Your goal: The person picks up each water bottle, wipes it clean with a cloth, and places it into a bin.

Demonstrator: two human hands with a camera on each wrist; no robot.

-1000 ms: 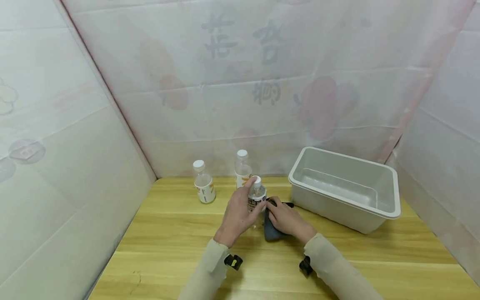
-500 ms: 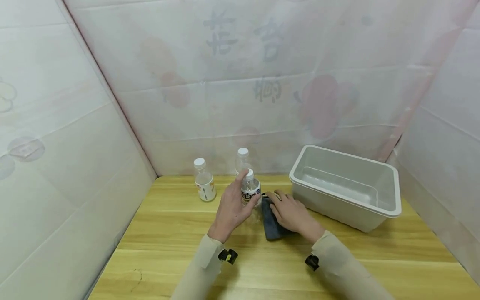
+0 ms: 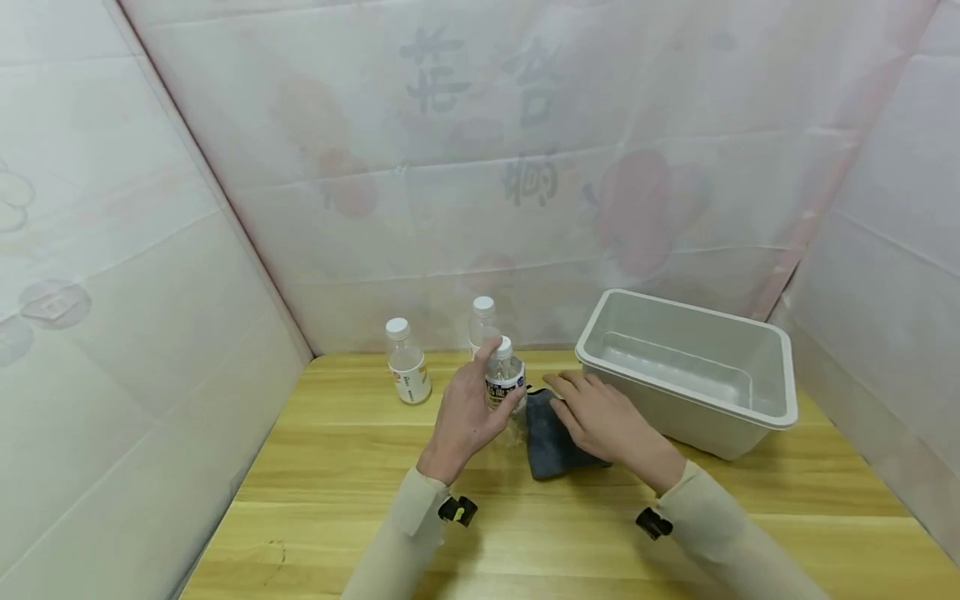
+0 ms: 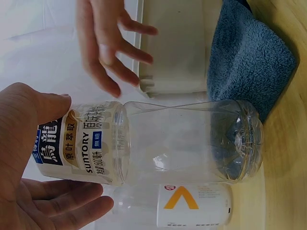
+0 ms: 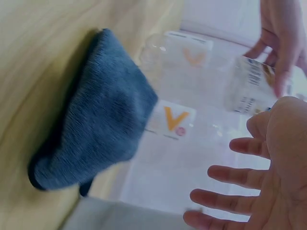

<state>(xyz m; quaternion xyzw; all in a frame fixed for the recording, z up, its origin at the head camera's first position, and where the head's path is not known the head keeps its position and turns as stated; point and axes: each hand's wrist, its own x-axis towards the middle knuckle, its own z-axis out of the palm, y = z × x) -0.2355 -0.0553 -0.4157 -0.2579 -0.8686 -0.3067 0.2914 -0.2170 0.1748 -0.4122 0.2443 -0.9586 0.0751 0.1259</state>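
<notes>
My left hand [image 3: 467, 417] grips a clear plastic tea bottle [image 4: 163, 143] round its upper part, at the printed Suntory label. The bottle stands upright with a white cap, its base close to the table. To its right lies a folded blue-grey cloth [image 3: 553, 443], its fuzzy pile plain in the left wrist view. Over the cloth is my right hand [image 3: 603, 417], its fingers spread and holding nothing. In the right wrist view the cloth [image 5: 100, 115] lies apart from those fingers [image 5: 230, 203].
Two more clear bottles with white caps stand at the back: one at the left [image 3: 409, 375], one partly hidden [image 3: 483, 317] behind the held bottle. A grey-white plastic bin [image 3: 690, 367] sits at the right on the wooden table [image 3: 337, 500]. Pale curtains enclose the table.
My right hand has come off the cloth and moved right, its fingers opening. The cloth now lies flatter beside the bottle. My left hand has shifted the bottle slightly left and back.
</notes>
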